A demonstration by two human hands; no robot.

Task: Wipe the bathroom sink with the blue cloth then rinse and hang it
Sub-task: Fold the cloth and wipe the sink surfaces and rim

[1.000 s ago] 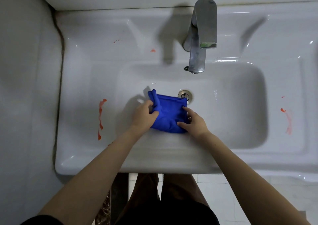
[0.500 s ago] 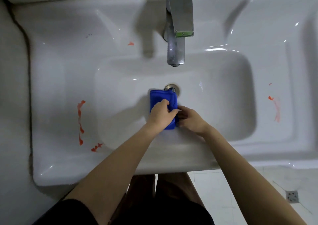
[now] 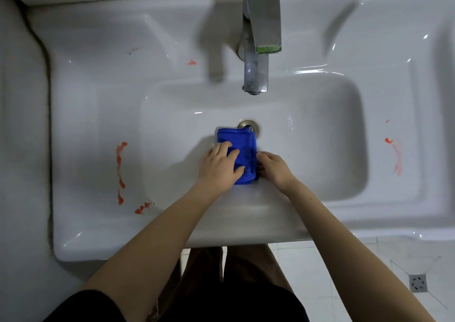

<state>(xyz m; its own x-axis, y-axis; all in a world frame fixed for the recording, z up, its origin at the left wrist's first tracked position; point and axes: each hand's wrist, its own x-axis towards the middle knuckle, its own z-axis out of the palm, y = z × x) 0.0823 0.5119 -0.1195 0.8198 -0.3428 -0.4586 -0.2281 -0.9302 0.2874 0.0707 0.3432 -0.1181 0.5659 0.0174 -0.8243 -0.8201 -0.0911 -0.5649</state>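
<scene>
Left hand (image 3: pixel 221 164) flat, fingers spread forward; right hand (image 3: pixel 273 168) curled alongside, both forearms extended.

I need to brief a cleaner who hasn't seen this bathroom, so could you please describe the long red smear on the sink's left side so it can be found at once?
Start at the white ceramic sink with the chrome tap. On the flat ledge left of its basin runs a long broken orange-red smear, front to back. Unlike the small fleck near the tap, it is long and wavy.
</scene>
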